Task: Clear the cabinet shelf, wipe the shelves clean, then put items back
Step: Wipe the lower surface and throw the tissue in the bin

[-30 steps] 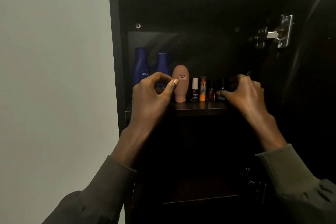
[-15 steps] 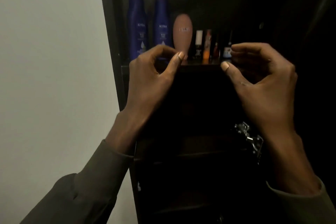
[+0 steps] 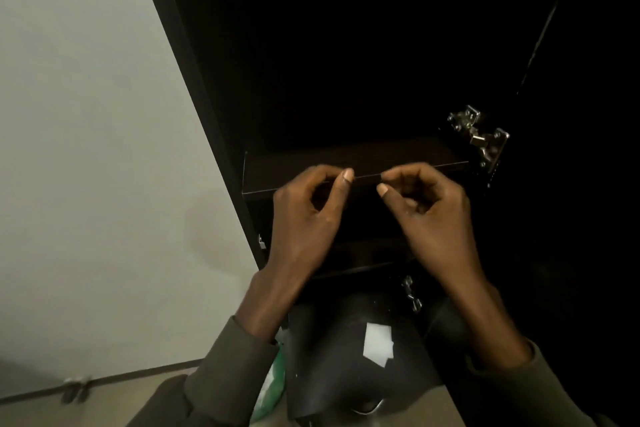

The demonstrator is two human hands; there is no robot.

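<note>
Head view: both hands raised in front of a dark cabinet shelf (image 3: 346,163).

The left hand (image 3: 304,218) and right hand (image 3: 429,215) hang side by side just before the shelf's front edge, fingers curled with thumb near forefinger, holding nothing that shows. The shelf lies behind and slightly above them inside the open cabinet (image 3: 207,87). A metal hinge (image 3: 479,135) sits to the right; a black bag (image 3: 349,357) lies below.
</note>
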